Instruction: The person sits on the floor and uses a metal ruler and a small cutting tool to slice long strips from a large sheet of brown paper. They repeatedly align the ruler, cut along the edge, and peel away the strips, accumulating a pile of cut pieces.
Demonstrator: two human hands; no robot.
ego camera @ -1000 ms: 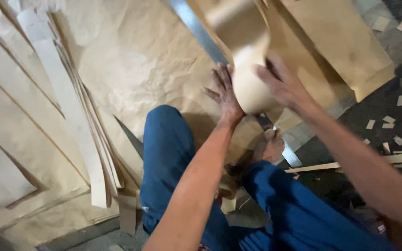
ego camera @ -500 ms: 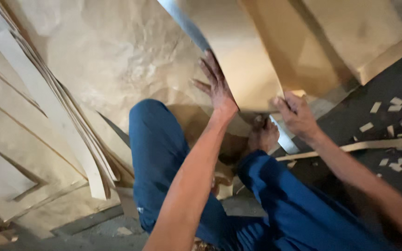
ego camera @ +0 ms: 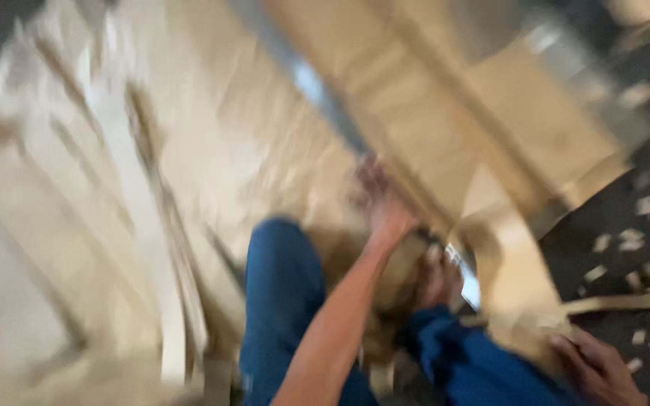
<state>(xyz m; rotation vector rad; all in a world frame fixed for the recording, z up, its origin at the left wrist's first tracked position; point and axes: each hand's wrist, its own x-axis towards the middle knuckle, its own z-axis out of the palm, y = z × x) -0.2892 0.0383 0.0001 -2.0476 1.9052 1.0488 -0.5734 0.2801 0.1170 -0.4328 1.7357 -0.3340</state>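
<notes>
The whole view is blurred by motion. My left hand point(ego camera: 382, 204) lies on a large pale veneer sheet point(ego camera: 445, 113), right beside a long metal bar point(ego camera: 317, 94) that crosses it diagonally; its fingers look spread and hold nothing. My right hand point(ego camera: 597, 370) is at the bottom right corner, gripping the lower end of a curled veneer piece point(ego camera: 507, 271) that has come away from the sheet. My bare foot point(ego camera: 434, 280) rests next to the bar, between my blue-trousered legs point(ego camera: 283, 301).
Long thin veneer strips point(ego camera: 144, 225) lie stacked at the left on crumpled pale sheets point(ego camera: 220, 150). A dark floor point(ego camera: 641, 195) at the right is scattered with several small wood scraps. One narrow strip point(ego camera: 626, 302) lies across it.
My right hand has pulled back toward the lower right, drawing the veneer piece off the sheet. My left hand has stayed by the metal bar. The camera has swung, which blurs the view.
</notes>
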